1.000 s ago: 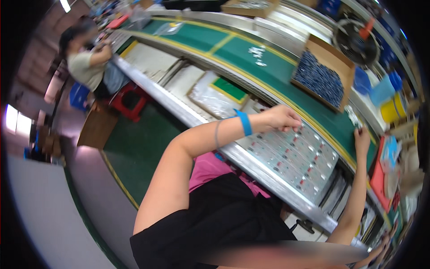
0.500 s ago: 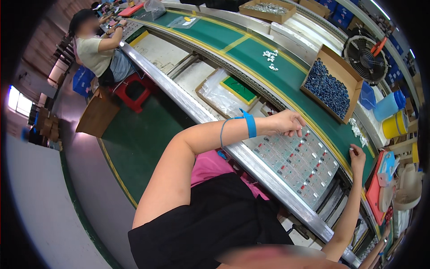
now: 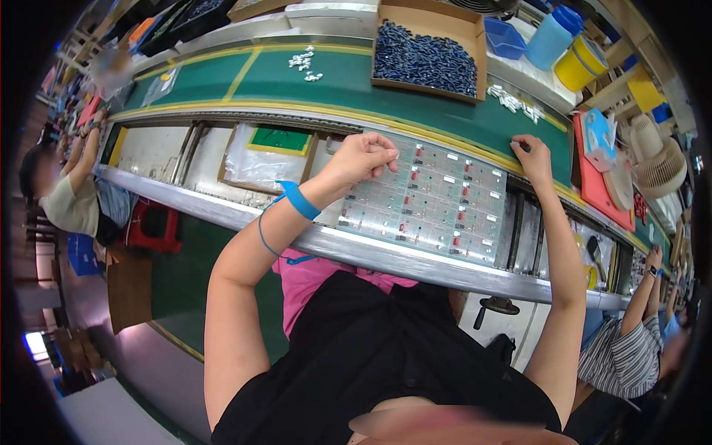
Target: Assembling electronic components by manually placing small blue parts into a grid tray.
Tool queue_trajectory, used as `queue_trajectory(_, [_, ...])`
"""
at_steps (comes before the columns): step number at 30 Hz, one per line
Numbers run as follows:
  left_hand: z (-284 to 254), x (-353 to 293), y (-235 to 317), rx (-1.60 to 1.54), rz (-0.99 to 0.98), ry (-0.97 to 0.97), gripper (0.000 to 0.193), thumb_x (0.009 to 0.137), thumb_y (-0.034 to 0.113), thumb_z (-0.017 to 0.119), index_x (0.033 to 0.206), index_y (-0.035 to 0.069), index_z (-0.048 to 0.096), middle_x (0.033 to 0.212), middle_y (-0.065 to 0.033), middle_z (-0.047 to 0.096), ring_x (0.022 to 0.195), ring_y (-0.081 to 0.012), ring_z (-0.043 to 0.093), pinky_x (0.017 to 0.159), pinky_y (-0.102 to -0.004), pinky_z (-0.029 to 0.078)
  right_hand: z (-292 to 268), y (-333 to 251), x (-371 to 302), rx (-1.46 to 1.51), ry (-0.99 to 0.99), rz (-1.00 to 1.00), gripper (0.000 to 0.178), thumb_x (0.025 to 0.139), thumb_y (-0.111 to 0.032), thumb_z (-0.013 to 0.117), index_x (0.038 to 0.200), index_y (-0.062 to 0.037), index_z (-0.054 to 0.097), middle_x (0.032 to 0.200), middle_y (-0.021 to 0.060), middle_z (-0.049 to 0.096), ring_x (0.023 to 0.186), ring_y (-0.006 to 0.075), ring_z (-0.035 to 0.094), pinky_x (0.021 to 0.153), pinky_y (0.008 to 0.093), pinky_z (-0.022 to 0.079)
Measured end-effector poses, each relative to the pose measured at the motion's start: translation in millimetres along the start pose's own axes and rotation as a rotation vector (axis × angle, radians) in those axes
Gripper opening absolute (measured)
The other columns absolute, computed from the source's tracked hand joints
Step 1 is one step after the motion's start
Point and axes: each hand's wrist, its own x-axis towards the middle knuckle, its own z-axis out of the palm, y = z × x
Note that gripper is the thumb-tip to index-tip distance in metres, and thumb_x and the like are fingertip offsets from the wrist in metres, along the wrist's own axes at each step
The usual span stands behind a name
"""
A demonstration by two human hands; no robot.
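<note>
My left hand (image 3: 365, 159), a blue strap around its wrist, hovers over the upper left part of a circuit board panel (image 3: 434, 199). Its thumb and fingers are pinched; a tiny pale spot shows at the tips, too small to name. The panel carries rows of small red, white and black components. My right hand (image 3: 534, 157) is at the near edge of the green belt, right of the panel. Thumb and forefinger are curled together, and what they hold, if anything, cannot be made out. Beyond it lies a pile of small white parts (image 3: 517, 103).
A cardboard box of dark blue components (image 3: 424, 63) stands on the green belt (image 3: 337, 81), with more white parts (image 3: 302, 62) to its left. A metal rail (image 3: 371, 248) runs along the front. Blue bin (image 3: 506, 38), blue jug (image 3: 553, 37) and yellow bucket (image 3: 582, 64) stand behind. Co-workers sit both sides.
The view has swung toward the right, so the panel and belt lie more level. My left hand has moved toward the panel's upper left; my right hand stays near the belt's edge, fingers curled.
</note>
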Motion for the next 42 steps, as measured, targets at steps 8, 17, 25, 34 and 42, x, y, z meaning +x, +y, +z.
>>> queue_trajectory(8, [13, -5, 0, -0.022, 0.018, -0.043, 0.016, 0.083, 0.011, 0.061, 0.092, -0.001, 0.058, 0.079, -0.0070, 0.065, 0.054, -0.0029, 0.047, 0.048, -0.0160, 0.037, -1, -3, -5, 0.042, -0.058, 0.084, 0.014, 0.074, -0.006, 0.063, 0.087, 0.0006, 0.064, 0.080, 0.0115, 0.061, 0.066, 0.0201, 0.056, 0.063, 0.0294, 0.045])
queue_trajectory(17, [27, -9, -8, 0.652, 0.272, -0.055, 0.012, 0.078, 0.015, 0.064, 0.084, 0.004, 0.064, 0.067, -0.0078, 0.064, 0.057, -0.0151, 0.058, 0.052, -0.0293, 0.045, -6, -7, -6, 0.067, -0.080, 0.059, 0.021, 0.073, -0.003, 0.062, 0.093, -0.0005, 0.063, 0.079, 0.0094, 0.058, 0.064, 0.0158, 0.052, 0.063, 0.0271, 0.044])
queue_trajectory(25, [38, -14, -11, 1.148, 0.323, -0.002, 0.015, 0.078, 0.023, 0.061, 0.084, 0.011, 0.067, 0.071, -0.0114, 0.064, 0.068, -0.0299, 0.062, 0.058, -0.0399, 0.047, -9, -32, -14, 0.290, -0.130, 0.103, 0.018, 0.076, -0.002, 0.059, 0.093, 0.0001, 0.062, 0.078, 0.0034, 0.057, 0.065, 0.0089, 0.050, 0.061, 0.0229, 0.043])
queue_trajectory(34, [40, -11, -7, 1.135, 0.391, -0.051, 0.015, 0.080, 0.019, 0.058, 0.089, 0.010, 0.067, 0.074, -0.0116, 0.064, 0.071, -0.0288, 0.062, 0.060, -0.0393, 0.048, -6, -82, -41, 0.570, -0.321, 0.169, 0.013, 0.082, -0.004, 0.058, 0.094, -0.0002, 0.059, 0.078, 0.0010, 0.059, 0.070, 0.0059, 0.054, 0.061, 0.0214, 0.043])
queue_trajectory(42, [21, -13, 9, 0.293, -0.062, -0.199, 0.021, 0.087, 0.006, 0.050, 0.106, 0.001, 0.058, 0.084, -0.0029, 0.063, 0.060, -0.0026, 0.046, 0.053, -0.0168, 0.036, 19, -132, -83, 0.155, -0.335, -0.346, 0.015, 0.075, -0.005, 0.063, 0.089, -0.0048, 0.060, 0.084, 0.0074, 0.061, 0.078, 0.0242, 0.056, 0.067, 0.0322, 0.046])
